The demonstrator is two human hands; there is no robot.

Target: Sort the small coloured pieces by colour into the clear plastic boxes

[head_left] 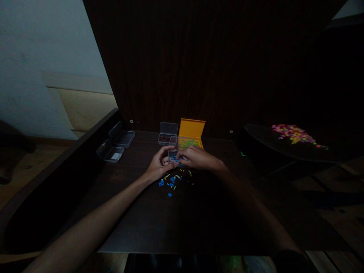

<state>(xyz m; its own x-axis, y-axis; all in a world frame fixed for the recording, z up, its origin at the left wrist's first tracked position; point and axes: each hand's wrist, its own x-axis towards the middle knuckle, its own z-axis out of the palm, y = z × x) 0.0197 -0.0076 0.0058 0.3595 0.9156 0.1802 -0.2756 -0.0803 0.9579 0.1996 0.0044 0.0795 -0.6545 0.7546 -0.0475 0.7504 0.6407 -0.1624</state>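
Both my hands meet at the middle of a dark wooden table (136, 223). My left hand (158, 165) and my right hand (196, 158) curl their fingers around a small clear plastic box (174, 156) with blue pieces inside. Just in front of the hands lie several loose small blue and yellow pieces (173, 181) on the tabletop. Whether either hand pinches a piece is too dim to tell.
An open orange box (191, 133) with green and yellow pieces stands behind the hands, a clear box (167, 134) beside it. Two more open clear boxes (114, 146) sit at the left edge. A pile of pink and yellow pieces (294, 134) lies on a dark surface at right.
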